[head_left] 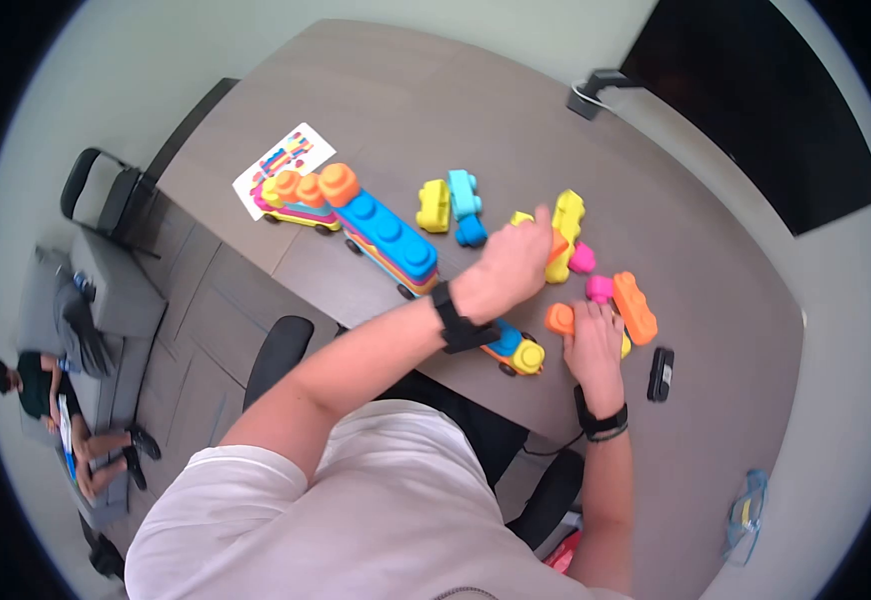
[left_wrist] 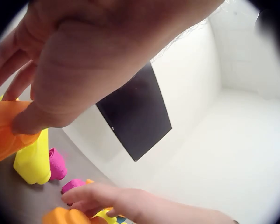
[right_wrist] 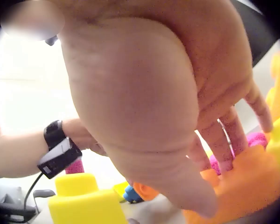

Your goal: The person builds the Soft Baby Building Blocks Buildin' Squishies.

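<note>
The left hand pinches an orange block between thumb and fingers, close beside a long yellow block. In the head view the right hand is lower on the table, palm down. Its thumb and fingers lie on opposite sides of another orange block in the right wrist view; that block pokes out at the thumb side in the head view. Pink pieces and a long orange block sit around the hands. Part of a yellow block shows beside the right hand.
Assembled block vehicles stand along the near table edge, with a picture card behind. Yellow and turquoise pieces lie mid-table. A black object lies right; a seated person is far left.
</note>
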`<act>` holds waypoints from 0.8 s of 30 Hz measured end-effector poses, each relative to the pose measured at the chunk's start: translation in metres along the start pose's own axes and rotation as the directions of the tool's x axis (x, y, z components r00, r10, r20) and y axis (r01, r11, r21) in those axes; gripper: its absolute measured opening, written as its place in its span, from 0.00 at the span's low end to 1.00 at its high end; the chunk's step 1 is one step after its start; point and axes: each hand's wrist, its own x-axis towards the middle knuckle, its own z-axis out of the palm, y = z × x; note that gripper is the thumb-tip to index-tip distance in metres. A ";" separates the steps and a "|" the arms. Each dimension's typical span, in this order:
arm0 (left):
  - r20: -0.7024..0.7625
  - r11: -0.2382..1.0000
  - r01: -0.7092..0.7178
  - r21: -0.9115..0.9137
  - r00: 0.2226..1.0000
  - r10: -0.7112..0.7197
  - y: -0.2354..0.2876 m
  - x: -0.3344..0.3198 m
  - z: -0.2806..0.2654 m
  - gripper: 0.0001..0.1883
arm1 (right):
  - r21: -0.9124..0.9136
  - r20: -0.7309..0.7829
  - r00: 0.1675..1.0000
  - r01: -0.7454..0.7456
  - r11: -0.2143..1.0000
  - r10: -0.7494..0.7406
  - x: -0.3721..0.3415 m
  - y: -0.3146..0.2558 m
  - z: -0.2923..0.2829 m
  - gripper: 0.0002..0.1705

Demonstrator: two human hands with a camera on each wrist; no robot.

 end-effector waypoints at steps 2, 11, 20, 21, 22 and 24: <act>-0.105 0.968 -0.194 -0.160 0.978 0.178 -0.002 -0.013 -0.018 0.40 | 0.020 -0.020 1.000 0.018 1.000 -0.017 0.003 0.003 -0.001 0.27; 0.015 0.892 -0.403 -0.206 0.910 0.415 -0.014 -0.085 -0.084 0.33 | 0.456 -0.085 0.992 -0.048 0.889 0.097 -0.042 -0.052 -0.088 0.31; 0.077 0.874 -0.415 0.252 0.909 0.409 -0.044 -0.123 -0.046 0.32 | 0.387 -0.055 0.997 -0.020 0.922 0.045 -0.040 -0.098 -0.069 0.31; 0.084 0.877 -0.403 0.262 0.915 0.395 -0.044 -0.122 -0.045 0.32 | 0.367 -0.053 0.997 -0.024 0.930 0.047 -0.039 -0.099 -0.067 0.31; 0.088 0.880 -0.388 0.272 0.921 0.379 -0.045 -0.122 -0.044 0.32 | 0.366 -0.048 0.998 -0.016 0.931 0.037 -0.038 -0.101 -0.065 0.31; 0.079 0.884 -0.380 0.272 0.924 0.373 -0.051 -0.121 -0.038 0.31 | 0.358 -0.028 0.999 -0.025 0.934 0.037 -0.035 -0.103 -0.063 0.32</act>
